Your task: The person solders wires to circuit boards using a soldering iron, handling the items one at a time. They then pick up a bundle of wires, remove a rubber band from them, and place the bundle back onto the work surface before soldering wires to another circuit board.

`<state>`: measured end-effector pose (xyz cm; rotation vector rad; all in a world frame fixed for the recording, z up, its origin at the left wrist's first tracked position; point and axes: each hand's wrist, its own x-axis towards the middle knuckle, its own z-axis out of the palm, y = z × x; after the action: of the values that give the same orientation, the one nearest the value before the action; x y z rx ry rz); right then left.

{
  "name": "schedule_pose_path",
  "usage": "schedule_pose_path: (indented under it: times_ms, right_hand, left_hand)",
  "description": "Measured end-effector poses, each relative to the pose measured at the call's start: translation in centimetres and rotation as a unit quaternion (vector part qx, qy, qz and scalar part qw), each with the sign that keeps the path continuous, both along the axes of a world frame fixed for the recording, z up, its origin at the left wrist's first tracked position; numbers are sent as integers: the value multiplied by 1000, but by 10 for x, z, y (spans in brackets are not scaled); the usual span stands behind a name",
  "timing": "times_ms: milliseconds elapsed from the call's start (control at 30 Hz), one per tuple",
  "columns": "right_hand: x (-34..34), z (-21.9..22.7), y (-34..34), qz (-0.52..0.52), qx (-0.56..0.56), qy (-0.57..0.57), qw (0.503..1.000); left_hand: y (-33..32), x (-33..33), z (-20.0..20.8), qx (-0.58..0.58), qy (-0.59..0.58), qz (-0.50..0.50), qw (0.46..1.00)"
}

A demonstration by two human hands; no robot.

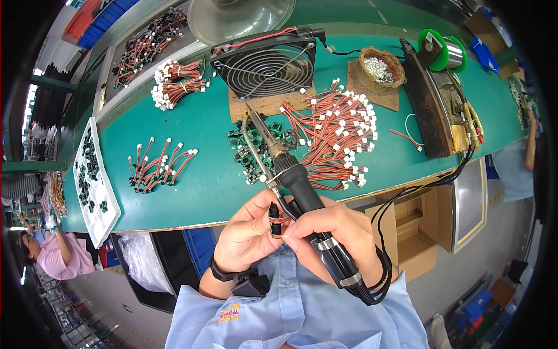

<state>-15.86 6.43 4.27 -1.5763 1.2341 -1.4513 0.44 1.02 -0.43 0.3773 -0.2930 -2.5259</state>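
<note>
My left hand [243, 239] pinches a small black component [274, 218] near the table's front edge, in front of my chest. Short red and black wires [282, 220] run from that part toward my right fingertips, which seem to touch them. A soldering iron [293, 174] with a thin metal feed tube lies in my right hand [349, 232], its tip pointing away toward the fan. Beneath the iron spreads a pile of small green and black components [247, 160]. Right of it lies a heap of red and black wires with white connectors [343, 134].
A fan with a wire guard [267, 68] stands at the back. Wired parts [160, 168] and a white tray [107, 203] lie left; bundled wires [180, 81] behind. At right are a bowl of metal bits [381, 67], a solder spool [454, 55] and trailing black cables [401, 195].
</note>
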Motion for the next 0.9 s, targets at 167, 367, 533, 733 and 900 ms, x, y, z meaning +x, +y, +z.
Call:
schedule_pose_path:
  times_ms: [167,367,533,733,900]
  right_hand:
    - [-1,2,-1,-2,-1,-2,1000]
    - [-2,3,-2,9,-4,-9,1000]
    - [-4,5,-2,3,-21,3,1000]
    - [-7,7,-2,20,-7,12,1000]
    - [-12,6,-3,32,5,21,999]
  left_hand:
    - [1,1,-2,-1,14,8,1000]
    - [2,1,2,-15,7,18,1000]
    - [2,1,2,-15,9,9,1000]
    - [2,2,-2,-34,30,3,999]
    - [0,1,3,-60,0,3,998]
